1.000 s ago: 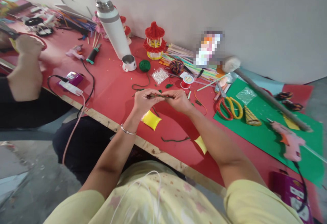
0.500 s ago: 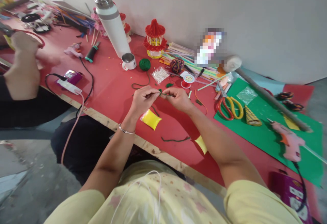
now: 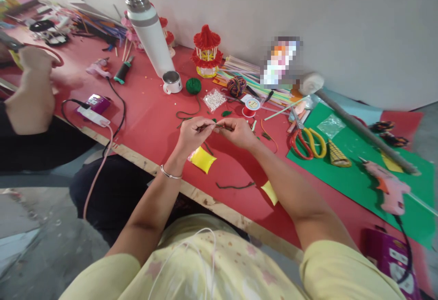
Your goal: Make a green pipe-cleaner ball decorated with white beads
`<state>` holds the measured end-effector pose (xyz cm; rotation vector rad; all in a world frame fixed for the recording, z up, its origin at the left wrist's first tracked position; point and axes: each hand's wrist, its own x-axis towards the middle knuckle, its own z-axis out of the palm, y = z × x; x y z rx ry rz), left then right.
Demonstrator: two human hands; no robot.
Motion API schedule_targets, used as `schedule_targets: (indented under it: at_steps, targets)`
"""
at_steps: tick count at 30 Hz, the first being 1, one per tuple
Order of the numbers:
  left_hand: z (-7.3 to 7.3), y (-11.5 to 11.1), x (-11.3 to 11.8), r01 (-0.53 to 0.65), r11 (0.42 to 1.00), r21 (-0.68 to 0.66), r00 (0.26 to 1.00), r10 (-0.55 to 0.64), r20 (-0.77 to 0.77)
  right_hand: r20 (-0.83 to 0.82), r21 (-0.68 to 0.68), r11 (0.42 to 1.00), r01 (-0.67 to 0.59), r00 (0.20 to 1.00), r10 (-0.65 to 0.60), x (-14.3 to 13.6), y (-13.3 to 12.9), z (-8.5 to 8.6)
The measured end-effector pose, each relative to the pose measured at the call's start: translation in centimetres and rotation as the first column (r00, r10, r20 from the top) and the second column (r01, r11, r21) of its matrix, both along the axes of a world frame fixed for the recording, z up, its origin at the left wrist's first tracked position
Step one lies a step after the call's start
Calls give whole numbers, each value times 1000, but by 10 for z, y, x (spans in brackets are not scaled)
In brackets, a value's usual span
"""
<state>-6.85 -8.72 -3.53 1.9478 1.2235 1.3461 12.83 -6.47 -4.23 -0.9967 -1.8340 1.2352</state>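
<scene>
Above the red tabletop (image 3: 143, 122), my left hand (image 3: 192, 133) and my right hand (image 3: 239, 132) meet at the fingertips, both closed in a pinch. A thin piece of dark green yarn (image 3: 223, 127) runs between them; its middle is mostly covered by fingers. Just beyond lie small green yarn bits (image 3: 226, 113), a packet of white beads (image 3: 214, 100) and a ball of green yarn (image 3: 193, 85). A yellow packet (image 3: 203, 159) rests below my left wrist. Another cut yarn strand (image 3: 235, 186) lies nearer the table edge, beside a second yellow packet (image 3: 270, 193) partly under my right forearm.
At the back stand a white thermos (image 3: 150, 31), a metal cup (image 3: 172, 82) and a red-roofed model tower (image 3: 206, 51). Scissors (image 3: 308, 144) and a pink glue gun (image 3: 386, 186) lie right, on green sheet (image 3: 359, 172). A co-worker's hand (image 3: 36, 76) is at left.
My fingertips have drawn closer together, leaving less yarn showing between them. The co-worker's hand at left has shifted slightly. Objects on the table stay put.
</scene>
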Motion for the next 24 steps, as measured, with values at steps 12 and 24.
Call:
schedule_targets:
  at_steps: [12,24]
  targets:
    - [0,1,-1,-36,999,-17,999,36,0,-29,2,1000,4,1000,-4,-1,3,-3]
    - [-8,3,-1,-30,998,-58,998,33,56,-58,-3,999,-34,998,33,-1,4,-9]
